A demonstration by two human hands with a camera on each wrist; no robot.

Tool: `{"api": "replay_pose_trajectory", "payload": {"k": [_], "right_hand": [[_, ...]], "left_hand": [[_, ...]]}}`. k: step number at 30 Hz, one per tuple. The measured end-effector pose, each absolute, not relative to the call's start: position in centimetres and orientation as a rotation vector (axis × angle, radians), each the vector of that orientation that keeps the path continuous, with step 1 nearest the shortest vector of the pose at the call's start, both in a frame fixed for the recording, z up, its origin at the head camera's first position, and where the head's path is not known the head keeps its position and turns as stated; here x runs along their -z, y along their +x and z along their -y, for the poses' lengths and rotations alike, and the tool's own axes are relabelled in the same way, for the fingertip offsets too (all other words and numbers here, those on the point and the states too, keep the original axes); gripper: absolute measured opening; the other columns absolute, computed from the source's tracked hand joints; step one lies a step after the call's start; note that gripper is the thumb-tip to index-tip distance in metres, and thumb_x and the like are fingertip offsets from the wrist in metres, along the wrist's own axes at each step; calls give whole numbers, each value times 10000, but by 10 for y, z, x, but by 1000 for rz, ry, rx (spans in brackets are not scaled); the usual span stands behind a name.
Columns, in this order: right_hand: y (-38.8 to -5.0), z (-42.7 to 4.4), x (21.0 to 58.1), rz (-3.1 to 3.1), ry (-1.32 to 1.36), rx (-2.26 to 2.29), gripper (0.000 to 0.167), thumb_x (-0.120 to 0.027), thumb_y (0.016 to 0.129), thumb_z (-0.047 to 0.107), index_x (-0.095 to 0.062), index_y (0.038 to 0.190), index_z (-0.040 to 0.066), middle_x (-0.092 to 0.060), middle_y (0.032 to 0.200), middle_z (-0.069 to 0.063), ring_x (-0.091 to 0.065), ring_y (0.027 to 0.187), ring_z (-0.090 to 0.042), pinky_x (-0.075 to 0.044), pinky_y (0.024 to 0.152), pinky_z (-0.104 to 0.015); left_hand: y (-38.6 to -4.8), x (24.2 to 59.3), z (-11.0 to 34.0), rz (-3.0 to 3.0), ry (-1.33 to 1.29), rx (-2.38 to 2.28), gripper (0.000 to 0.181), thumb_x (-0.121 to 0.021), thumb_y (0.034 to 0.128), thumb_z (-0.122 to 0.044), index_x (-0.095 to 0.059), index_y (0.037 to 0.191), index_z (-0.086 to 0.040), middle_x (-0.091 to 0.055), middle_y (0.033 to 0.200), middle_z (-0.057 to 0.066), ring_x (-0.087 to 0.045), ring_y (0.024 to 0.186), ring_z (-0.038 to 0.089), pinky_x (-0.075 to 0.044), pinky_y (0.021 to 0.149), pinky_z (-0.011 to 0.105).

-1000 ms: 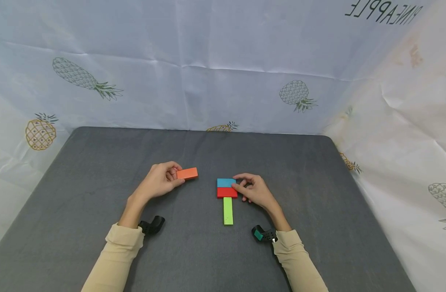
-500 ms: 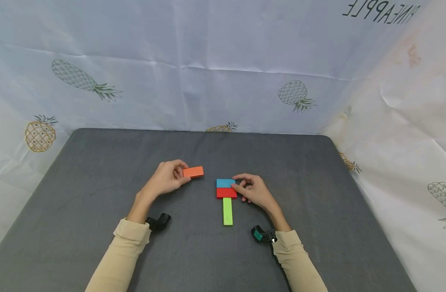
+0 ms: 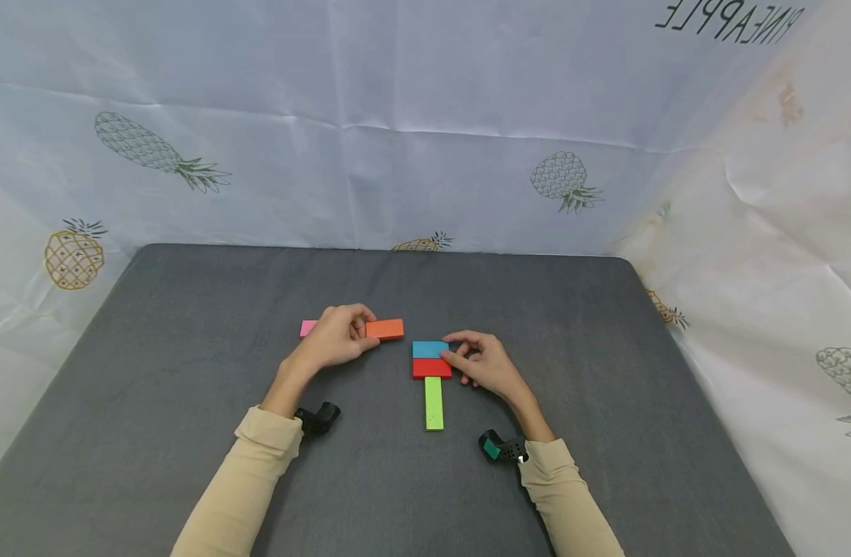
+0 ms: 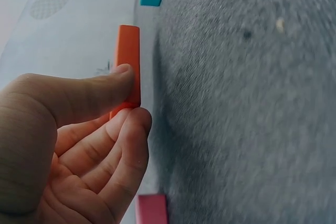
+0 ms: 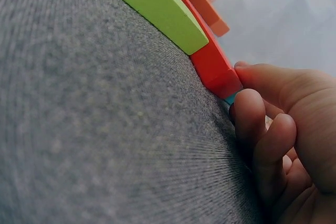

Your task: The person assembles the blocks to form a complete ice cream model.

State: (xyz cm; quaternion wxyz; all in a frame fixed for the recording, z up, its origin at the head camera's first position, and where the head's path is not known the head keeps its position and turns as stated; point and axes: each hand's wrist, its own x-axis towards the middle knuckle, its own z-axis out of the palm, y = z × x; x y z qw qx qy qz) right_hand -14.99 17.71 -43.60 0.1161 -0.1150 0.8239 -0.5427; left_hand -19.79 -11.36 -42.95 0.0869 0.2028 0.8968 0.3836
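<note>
My left hand (image 3: 337, 338) pinches an orange block (image 3: 387, 329) by its left end, between thumb and fingers. In the left wrist view, the orange block (image 4: 127, 45) is held up off the dark cloth. Just right of it lie a blue block (image 3: 428, 350) and a red block (image 3: 428, 369), long sides together. A green block (image 3: 434, 404) extends from the middle of the red one toward me, forming a T. The thumb and forefinger of my right hand (image 3: 491, 363) hold the blue block's right end; part of that grip is hidden.
A pink block (image 3: 308, 329) lies behind my left hand, partly covered by it. Grey cloth (image 3: 370, 480) covers the table. White pineapple-print curtains (image 3: 453, 93) hang at the table's far edge and along its sides. Both wrists wear black camera mounts (image 3: 319, 418).
My left hand has carried the orange block rightward, closer to the blue block. The pink block has come into sight behind the left hand. My right hand has stayed in place.
</note>
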Motion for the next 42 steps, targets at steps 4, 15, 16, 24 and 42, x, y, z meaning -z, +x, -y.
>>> {"api": "replay_pose_trajectory", "payload": {"k": [4,15,16,24,42], "right_hand": [[-149,-177,437,-2417,-335,1591,334,-687,964,47,-652,1277,-64,-663,837,-299,-574,484,-100,-449,458,-205],[-148,-176,435,-2424,-347,1582,327,-688,963,48,-654,1269,-64,-666,837,-293,-573,484,-77,-460,466,-212],[-148,-176,435,-2427,-349,1582,325,-688,963,46,-654,1267,-64,-664,836,-295,-571,483,-72,-459,466,-210],[-148,-176,436,-2438,-347,1577,324,-690,962,48,-658,1267,-57,-663,841,-299,-563,475,-57,-453,463,-201],[-149,-177,438,-2437,-334,1580,331,-696,961,60,-659,1270,-52,-670,839,-289,-571,476,-78,-457,466,-202]], "left_hand": [[-199,434,107,-2660,630,-1143,300,-766,905,-132,-673,1147,19,-612,777,45,-527,591,101,-474,642,263],[-198,435,94,-2635,643,-1128,290,-762,910,-128,-675,1151,8,-606,768,47,-494,569,104,-462,641,270],[-198,435,93,-2633,642,-1129,290,-762,910,-127,-676,1152,7,-609,768,48,-495,569,107,-464,644,274],[-201,436,89,-2633,661,-1109,301,-760,913,-133,-671,1164,7,-611,763,50,-512,578,108,-469,642,262],[-205,435,76,-2620,671,-1079,319,-771,904,-122,-667,1173,14,-611,757,51,-537,602,100,-465,632,252]]}}
